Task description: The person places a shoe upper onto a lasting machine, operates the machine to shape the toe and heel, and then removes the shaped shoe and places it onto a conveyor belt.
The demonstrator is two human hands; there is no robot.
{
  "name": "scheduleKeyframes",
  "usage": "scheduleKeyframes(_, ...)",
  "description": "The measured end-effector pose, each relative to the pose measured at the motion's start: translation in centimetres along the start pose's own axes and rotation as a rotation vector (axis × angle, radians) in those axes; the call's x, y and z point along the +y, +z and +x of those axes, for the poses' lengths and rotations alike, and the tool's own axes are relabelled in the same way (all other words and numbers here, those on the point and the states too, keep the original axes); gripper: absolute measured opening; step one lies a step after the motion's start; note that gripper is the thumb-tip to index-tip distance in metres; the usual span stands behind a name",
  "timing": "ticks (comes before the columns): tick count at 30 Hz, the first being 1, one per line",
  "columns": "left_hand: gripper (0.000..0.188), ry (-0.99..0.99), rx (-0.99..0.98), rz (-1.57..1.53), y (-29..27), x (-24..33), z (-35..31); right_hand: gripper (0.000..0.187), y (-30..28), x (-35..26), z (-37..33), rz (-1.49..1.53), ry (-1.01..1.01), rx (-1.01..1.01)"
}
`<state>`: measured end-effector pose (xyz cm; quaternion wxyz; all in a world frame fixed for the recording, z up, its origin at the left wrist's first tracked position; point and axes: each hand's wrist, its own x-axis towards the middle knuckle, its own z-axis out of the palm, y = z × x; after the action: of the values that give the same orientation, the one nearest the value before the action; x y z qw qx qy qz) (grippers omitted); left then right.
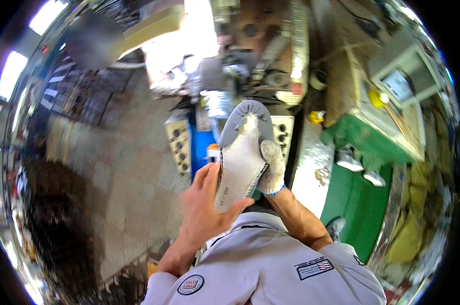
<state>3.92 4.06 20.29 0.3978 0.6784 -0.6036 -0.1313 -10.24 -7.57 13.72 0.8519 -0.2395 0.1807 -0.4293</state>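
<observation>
A shoe upper [241,157] is held sole side up in front of my chest, its rounded grey toe pointing away from me. Pleats of grey material fold in around the toe, and a whitish insole board covers the middle and heel, with stitching along its edge. My left hand [204,201] is bare. Its fingers lie along the left edge near the heel, and the thumb reaches across the heel end. My right hand [272,170], in a pale knitted glove with a blue cuff, grips the right side. Whatever lies inside the upper is hidden.
Beyond the shoe stands a machine with a left button panel [178,147] and a right button panel [282,133]. To the right, a table carries green cloth [375,140] and a white-framed screen [398,84]. Pale shoes [349,160] sit below. A dark heap [52,213] lies left.
</observation>
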Motion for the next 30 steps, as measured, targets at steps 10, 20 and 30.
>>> scheduleKeyframes(10,0.044,-0.410,-0.580,-0.958,18.1,1.7,4.2,0.051,-11.5,-6.9,-10.4,-0.033,-0.255,0.272)
scheduleKeyframes(20,0.049,0.300,0.353,0.368,12.3,-5.9,6.2,0.064,-30.7,-17.6,-33.7,-0.887,0.306,1.202)
scheduleKeyframes(30,0.051,-0.387,0.157,0.017,14.5,-13.2,12.1,0.099,-31.8,-8.5,-42.1,-1.532,0.884,0.971)
